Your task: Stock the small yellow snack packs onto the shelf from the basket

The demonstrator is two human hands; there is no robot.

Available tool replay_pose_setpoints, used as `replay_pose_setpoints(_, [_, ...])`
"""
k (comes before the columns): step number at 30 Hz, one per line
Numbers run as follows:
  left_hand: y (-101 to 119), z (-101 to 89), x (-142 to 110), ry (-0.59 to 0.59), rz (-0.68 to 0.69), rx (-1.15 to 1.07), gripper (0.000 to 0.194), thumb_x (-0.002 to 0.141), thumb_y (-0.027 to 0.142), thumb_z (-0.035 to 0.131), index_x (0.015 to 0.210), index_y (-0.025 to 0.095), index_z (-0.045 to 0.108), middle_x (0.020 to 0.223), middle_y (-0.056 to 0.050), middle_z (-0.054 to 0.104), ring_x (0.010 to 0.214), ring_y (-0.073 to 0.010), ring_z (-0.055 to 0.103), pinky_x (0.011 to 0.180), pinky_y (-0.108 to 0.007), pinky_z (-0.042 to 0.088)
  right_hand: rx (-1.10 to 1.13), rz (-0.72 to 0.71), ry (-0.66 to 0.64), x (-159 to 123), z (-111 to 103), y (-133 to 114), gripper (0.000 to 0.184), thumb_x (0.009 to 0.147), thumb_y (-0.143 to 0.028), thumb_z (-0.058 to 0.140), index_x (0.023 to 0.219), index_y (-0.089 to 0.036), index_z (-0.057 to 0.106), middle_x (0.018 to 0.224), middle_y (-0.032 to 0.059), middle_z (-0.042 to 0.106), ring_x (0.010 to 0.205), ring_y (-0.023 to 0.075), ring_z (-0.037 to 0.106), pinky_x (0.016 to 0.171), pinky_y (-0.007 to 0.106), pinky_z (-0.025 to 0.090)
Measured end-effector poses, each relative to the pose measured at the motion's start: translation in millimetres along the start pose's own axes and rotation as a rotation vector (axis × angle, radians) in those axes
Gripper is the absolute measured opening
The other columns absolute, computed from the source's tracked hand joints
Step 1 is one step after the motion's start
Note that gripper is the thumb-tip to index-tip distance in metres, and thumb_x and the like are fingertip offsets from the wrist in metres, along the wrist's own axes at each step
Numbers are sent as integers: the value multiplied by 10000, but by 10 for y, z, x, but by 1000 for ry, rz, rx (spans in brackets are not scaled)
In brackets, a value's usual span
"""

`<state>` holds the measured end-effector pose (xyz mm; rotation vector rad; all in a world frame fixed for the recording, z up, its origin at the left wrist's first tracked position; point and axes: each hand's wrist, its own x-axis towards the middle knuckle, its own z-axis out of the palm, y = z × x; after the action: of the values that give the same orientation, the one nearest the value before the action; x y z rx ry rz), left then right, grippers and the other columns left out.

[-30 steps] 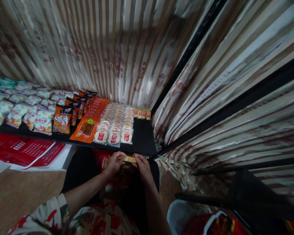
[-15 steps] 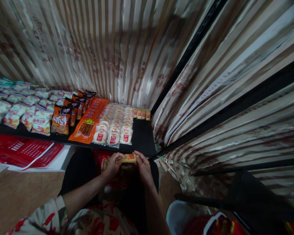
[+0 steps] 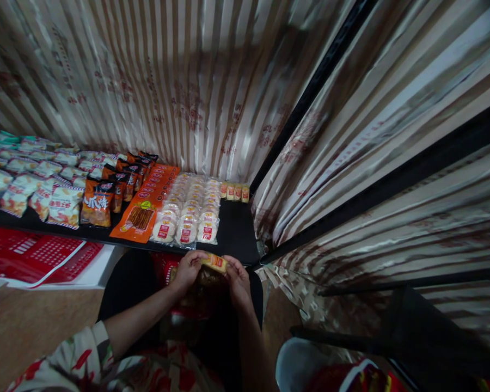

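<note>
The left hand (image 3: 190, 267) and right hand (image 3: 237, 279) pinch opposite ends of a yellow-wrapped snack packet (image 3: 214, 262), which spans between them; beyond lies a black shelf (image 3: 237, 231) bearing clear-wrapped round white snacks (image 3: 187, 218) and small yellow packets (image 3: 234, 193).

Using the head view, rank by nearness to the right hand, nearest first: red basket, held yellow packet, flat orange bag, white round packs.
From the right hand:
1. Held yellow packet, in its grip.
2. White round packs, ahead on the black shelf.
3. Flat orange bag, left of those packs.
4. Red basket, far left.
</note>
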<state>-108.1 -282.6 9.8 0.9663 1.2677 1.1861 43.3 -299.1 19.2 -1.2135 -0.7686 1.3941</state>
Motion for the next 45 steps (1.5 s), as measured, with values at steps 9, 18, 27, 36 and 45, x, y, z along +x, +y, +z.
replay_pose_setpoints(9, [175, 127, 136, -20, 74, 68, 167, 685, 134, 496, 788, 173, 623, 847, -25, 641, 853, -159, 594, 779, -272, 468, -69, -43, -14, -19, 6, -53, 349, 682, -411, 644, 960, -203, 606, 978, 55, 664, 849, 206, 619, 749, 307, 487])
replay_pose_setpoints(18, [348, 302, 308, -15, 219, 255, 253, 661, 47, 462, 769, 180, 648, 844, -24, 619, 827, -153, 580, 803, -286, 448, -216, -163, 37, 56, 9, -108, 388, 632, -408, 682, 965, -213, 643, 945, 53, 666, 859, 208, 629, 757, 304, 509])
replay_pose_setpoints(27, [436, 502, 461, -54, 239, 287, 258, 677, 38, 455, 742, 176, 663, 928, -58, 615, 905, -160, 571, 874, -305, 441, -311, -245, 97, 192, -23, -25, 477, 676, -369, 665, 1109, -199, 563, 1025, 78, 633, 899, 196, 625, 810, 301, 504])
replay_pose_setpoints(36, [438, 672, 529, -73, 323, 375, 265, 705, 22, 427, 748, 162, 647, 962, -55, 581, 924, -137, 560, 881, -311, 465, -654, -405, 232, 331, -67, 26, 409, 738, -394, 572, 1072, -157, 585, 962, 89, 615, 785, 178, 626, 720, 283, 517])
replay_pose_setpoints(45, [456, 774, 684, -109, 344, 519, 312, 734, 32, 386, 889, 168, 620, 1075, -70, 575, 1012, -144, 553, 934, -314, 445, -736, -465, 343, 601, -61, 91, 377, 743, -353, 535, 1056, -150, 584, 922, 88, 622, 770, 182, 603, 707, 291, 502])
